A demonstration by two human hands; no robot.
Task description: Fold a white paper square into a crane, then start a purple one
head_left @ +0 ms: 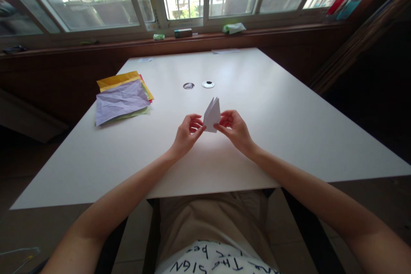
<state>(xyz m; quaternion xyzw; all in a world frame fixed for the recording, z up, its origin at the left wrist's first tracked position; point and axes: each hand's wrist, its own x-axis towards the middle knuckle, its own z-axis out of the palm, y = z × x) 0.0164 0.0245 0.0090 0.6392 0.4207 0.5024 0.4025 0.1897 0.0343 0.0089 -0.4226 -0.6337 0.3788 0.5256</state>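
A small folded piece of white paper (212, 115) with pointed upper tips is held upright just above the table. My left hand (189, 132) pinches its lower left edge between thumb and fingers. On the other side, my right hand (235, 128) grips the lower right edge, thumb in front. Both hands are closed on the same folded paper. Part of its right edge is hidden behind the right fingers.
Creased sheets of coloured paper (123, 98), purple on top, lie at the left of the white table (282, 137). Two round inserts, a left one (189, 86) and a right one (208, 84), sit beyond my hands. A windowsill (128, 47) with small items runs behind.
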